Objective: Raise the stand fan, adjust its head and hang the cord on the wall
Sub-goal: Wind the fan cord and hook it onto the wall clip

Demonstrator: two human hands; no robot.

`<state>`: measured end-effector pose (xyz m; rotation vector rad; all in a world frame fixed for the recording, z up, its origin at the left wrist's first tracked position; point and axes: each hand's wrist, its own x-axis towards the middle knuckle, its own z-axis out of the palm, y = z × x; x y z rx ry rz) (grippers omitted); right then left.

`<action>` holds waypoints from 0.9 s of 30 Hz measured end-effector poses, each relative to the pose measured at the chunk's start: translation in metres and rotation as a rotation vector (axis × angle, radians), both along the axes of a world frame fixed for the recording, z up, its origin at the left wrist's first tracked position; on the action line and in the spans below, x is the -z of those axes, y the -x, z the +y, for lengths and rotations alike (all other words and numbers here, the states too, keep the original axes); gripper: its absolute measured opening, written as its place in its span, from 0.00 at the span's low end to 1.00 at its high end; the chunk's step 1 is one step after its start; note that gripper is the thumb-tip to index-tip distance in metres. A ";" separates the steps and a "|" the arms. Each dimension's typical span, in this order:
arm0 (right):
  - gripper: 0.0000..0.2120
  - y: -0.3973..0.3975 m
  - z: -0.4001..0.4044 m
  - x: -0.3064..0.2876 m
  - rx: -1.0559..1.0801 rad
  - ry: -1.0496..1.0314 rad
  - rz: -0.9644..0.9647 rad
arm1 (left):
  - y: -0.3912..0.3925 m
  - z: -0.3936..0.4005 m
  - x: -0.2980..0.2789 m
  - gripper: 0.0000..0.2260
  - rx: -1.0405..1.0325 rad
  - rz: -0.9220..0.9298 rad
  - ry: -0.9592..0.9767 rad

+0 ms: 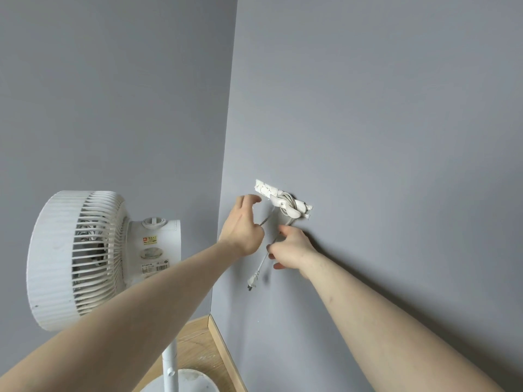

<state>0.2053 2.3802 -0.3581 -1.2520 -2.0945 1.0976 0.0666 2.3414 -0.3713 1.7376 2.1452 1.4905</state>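
Cord (287,206) of the stand fan sits bundled in loops over a white hook rack (283,198) stuck to the grey wall (396,123), with a tail running down to the plug (252,284), which dangles free just beside the wall. I read this as the last step, hanging the cord; the coil looks seated already, and only the loose tail is left to deal with.

My right hand (291,250) is just under the rack, fingers (273,247) curled in around the hanging strand, though I cannot tell whether they actually grip it. My left hand (243,224) hovers to the left of the rack, fingers (253,198) spread and loosely bent, clamped on nothing; a thin strand crosses just behind it.

To the left, the fan head (76,258) stands high on its pole (169,360), facing left along the other wall, with the round base (186,381) on the wooden floor (198,340). Raising and aiming look finished to me.

Next I would check the loops sit behind the hook tips, then ease both hands away slowly so nothing drags the coil off. The tail could be tucked up if it hangs too low.
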 end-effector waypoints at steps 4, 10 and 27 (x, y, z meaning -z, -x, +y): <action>0.37 0.008 0.006 -0.007 -0.029 0.076 0.059 | 0.012 0.009 0.009 0.28 0.016 -0.248 0.335; 0.41 0.017 0.013 -0.010 -0.053 0.138 0.163 | 0.011 0.012 0.017 0.28 0.178 -0.456 0.471; 0.17 -0.034 -0.022 -0.028 0.053 -0.739 0.117 | 0.015 0.016 -0.040 0.29 0.155 -0.635 0.143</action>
